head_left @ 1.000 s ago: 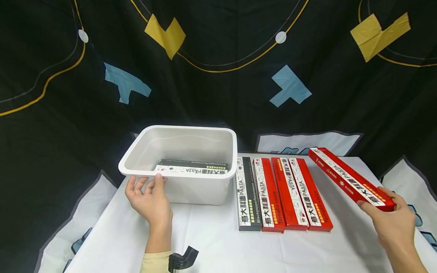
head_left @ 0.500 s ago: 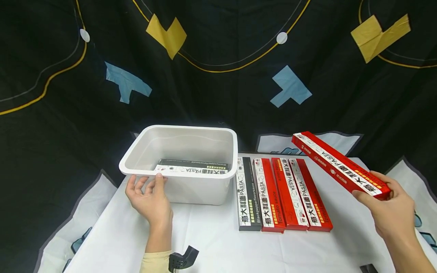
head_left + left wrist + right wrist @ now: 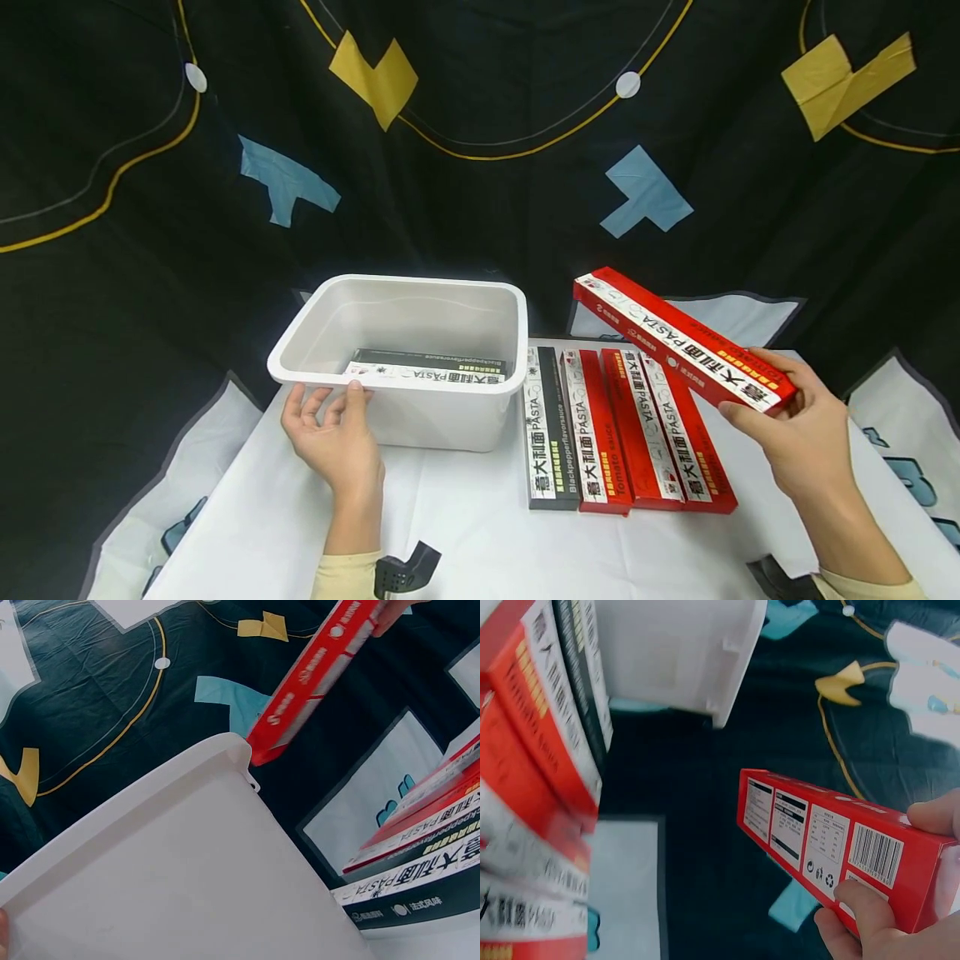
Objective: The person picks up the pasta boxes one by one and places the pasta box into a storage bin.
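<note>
My right hand [image 3: 802, 425] grips the near end of a long red pasta box [image 3: 682, 342], raised and tilted above a row of boxes. In the right wrist view, fingers and thumb pinch the red box [image 3: 795, 799] at one end. My left hand [image 3: 337, 437] holds the front rim of a white plastic bin [image 3: 442, 421] near its left corner, fingers below the lip and thumb against it. Inside the bin lies a black-and-white pasta box [image 3: 427, 368]; anything under it is hidden. The left wrist view has the bin's outer wall [image 3: 165, 877] and the raised red box [image 3: 319, 682] past its corner.
Right of the bin, one black pasta box [image 3: 552, 433] and three red pasta boxes [image 3: 600, 433] lie side by side on a white-covered table [image 3: 480, 533]. Behind hangs a dark cloth [image 3: 465, 225] with taped shapes.
My right hand has carried the red pasta box leftward and slightly up, from the table's right side to above the row. My left hand stays at the bin's rim.
</note>
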`<move>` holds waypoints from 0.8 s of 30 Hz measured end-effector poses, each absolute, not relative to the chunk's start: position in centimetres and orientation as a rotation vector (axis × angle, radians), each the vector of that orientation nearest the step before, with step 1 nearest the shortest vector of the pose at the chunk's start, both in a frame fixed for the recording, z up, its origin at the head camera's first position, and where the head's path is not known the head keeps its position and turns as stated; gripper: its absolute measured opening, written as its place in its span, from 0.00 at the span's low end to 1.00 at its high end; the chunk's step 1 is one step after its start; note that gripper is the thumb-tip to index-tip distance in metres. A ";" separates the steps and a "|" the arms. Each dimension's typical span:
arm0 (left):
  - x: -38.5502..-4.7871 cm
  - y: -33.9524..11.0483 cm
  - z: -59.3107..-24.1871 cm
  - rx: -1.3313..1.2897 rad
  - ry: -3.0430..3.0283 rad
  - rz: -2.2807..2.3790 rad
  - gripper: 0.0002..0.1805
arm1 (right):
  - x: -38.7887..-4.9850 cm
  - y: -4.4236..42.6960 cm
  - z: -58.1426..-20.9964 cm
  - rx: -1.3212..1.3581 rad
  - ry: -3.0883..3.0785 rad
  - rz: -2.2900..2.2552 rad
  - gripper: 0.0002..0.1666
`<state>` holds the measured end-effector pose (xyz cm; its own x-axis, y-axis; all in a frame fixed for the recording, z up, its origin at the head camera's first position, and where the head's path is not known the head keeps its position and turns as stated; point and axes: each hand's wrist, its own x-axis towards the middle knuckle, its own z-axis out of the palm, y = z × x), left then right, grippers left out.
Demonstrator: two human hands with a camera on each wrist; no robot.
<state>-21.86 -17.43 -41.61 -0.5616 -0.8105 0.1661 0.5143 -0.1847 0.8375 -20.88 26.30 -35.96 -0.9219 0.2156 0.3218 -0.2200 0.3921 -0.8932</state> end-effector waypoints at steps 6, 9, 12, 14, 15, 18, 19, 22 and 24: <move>-21.7 -17.8 -41.7 0.405 -1.154 -1.864 0.39 | -22.5 23.3 -35.2 0.193 -2.231 1.663 0.40; -21.7 -17.9 -41.6 0.404 -1.142 -1.866 0.39 | -23.4 21.8 -34.8 0.270 -2.240 1.670 0.39; -21.7 -17.9 -41.5 0.410 -1.128 -1.870 0.38 | -24.3 20.4 -34.5 0.306 -2.273 1.672 0.39; -21.7 -17.8 -41.4 0.421 -1.126 -1.871 0.38 | -24.9 19.7 -34.3 0.316 -2.294 1.703 0.39; -21.7 -17.7 -41.4 0.423 -1.124 -1.872 0.38 | -25.2 19.3 -34.3 0.323 -2.297 1.727 0.39; -21.7 -17.6 -41.5 0.431 -1.129 -1.871 0.38 | -26.0 18.2 -34.4 0.367 -2.287 1.801 0.39; -21.7 -17.6 -41.5 0.430 -1.128 -1.870 0.38 | -26.3 17.9 -34.5 0.386 -2.282 1.818 0.39; -21.7 -17.5 -41.5 0.416 -1.140 -1.867 0.38 | -27.1 17.0 -34.7 0.442 -2.273 1.838 0.40; -21.7 -17.6 -41.6 0.407 -1.154 -1.863 0.39 | -27.7 16.2 -34.8 0.476 -2.270 1.858 0.40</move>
